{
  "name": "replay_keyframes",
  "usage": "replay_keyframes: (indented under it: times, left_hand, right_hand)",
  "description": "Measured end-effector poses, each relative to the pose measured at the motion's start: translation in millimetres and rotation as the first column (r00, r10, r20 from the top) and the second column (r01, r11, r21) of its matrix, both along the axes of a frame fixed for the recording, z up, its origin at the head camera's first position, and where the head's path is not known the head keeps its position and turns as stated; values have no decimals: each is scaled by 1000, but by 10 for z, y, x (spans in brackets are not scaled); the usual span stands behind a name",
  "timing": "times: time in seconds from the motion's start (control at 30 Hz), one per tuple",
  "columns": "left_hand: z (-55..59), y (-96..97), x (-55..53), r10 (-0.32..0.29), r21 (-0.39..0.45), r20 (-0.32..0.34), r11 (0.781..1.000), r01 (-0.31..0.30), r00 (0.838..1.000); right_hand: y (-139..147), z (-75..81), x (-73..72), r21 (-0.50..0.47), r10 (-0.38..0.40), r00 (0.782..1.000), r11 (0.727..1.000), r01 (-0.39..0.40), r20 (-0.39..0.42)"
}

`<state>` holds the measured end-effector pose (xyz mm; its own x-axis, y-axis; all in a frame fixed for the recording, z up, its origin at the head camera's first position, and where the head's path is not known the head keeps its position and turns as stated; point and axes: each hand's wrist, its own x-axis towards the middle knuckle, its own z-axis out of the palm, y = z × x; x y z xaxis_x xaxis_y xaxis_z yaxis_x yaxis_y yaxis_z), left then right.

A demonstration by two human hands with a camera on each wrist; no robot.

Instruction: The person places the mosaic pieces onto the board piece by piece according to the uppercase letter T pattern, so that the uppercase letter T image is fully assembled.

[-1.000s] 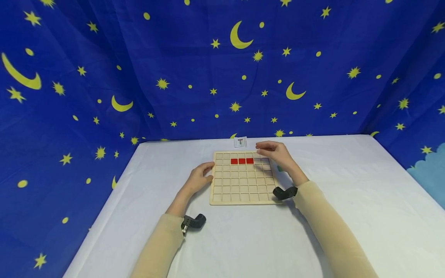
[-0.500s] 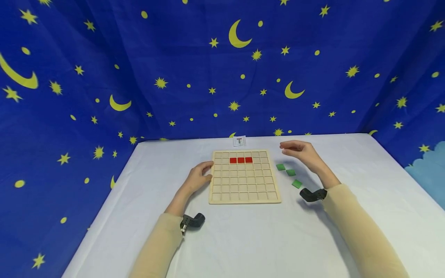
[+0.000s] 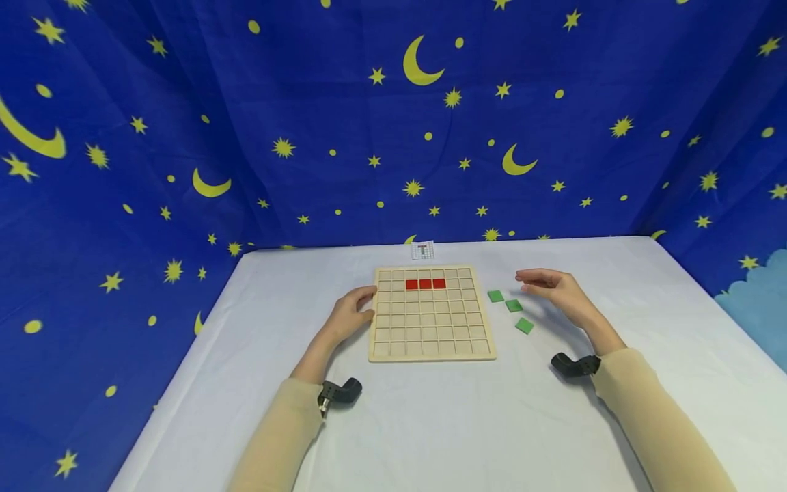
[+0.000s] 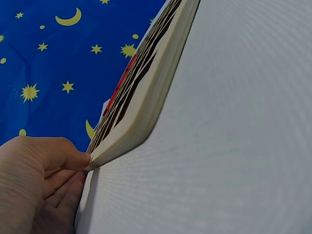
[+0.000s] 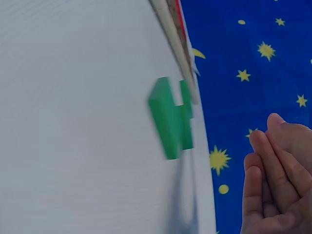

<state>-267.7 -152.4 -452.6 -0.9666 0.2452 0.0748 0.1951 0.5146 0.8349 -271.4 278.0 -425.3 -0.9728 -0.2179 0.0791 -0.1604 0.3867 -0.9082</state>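
A square wooden grid board (image 3: 435, 321) lies flat on the table, with three red square tiles (image 3: 425, 284) side by side in its second row from the back. My left hand (image 3: 347, 318) rests at the board's left edge; in the left wrist view the thumb and fingertips touch the frame (image 4: 141, 114). Right of the board, three green square tiles (image 3: 514, 305) lie loose on the cloth. Above the table, just past those tiles, hovers my right hand (image 3: 562, 295), its fingers loosely bent and nothing in them.
Behind the board lies a small printed card (image 3: 422, 250) with a red and green T pattern on a grid. White cloth (image 3: 430, 424) covers the table. A blue curtain (image 3: 344, 123) with yellow moons and stars hangs at the back and sides.
From over the board's back right corner, my right hand has moved right, then a little nearer, uncovering the green tiles. My left hand, the board and the red tiles have kept their places.
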Motion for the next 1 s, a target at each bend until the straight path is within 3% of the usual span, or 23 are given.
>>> replay_keyframes:
  times: [0.13,0.37,0.5,0.73,1.0]
  left_hand:
    - [-6,-2,0,-3,-2,-4,1000,3,1000]
    - [-8,-5,0,1,0,-5,1000,-1,1000]
    - [-1,-2,1,3,-5,-8,1000,-3,1000]
    - [-3,5,-3,2,-4,-8,1000,-2,1000]
    - [-2,8,5,0,-6,-17,1000,0,1000]
  right_hand:
    - [56,-157,-15,32,4,1000,999,-3,-7]
    - [70,-278,-9,36,7,1000,999,-6,-2]
    - [70,-307,4,57,5,1000,998,-6,7]
    - [60,-320,22,187,13,999,982,-4,-45]
    - [40,-340,29,232,42,995,972,-21,-88]
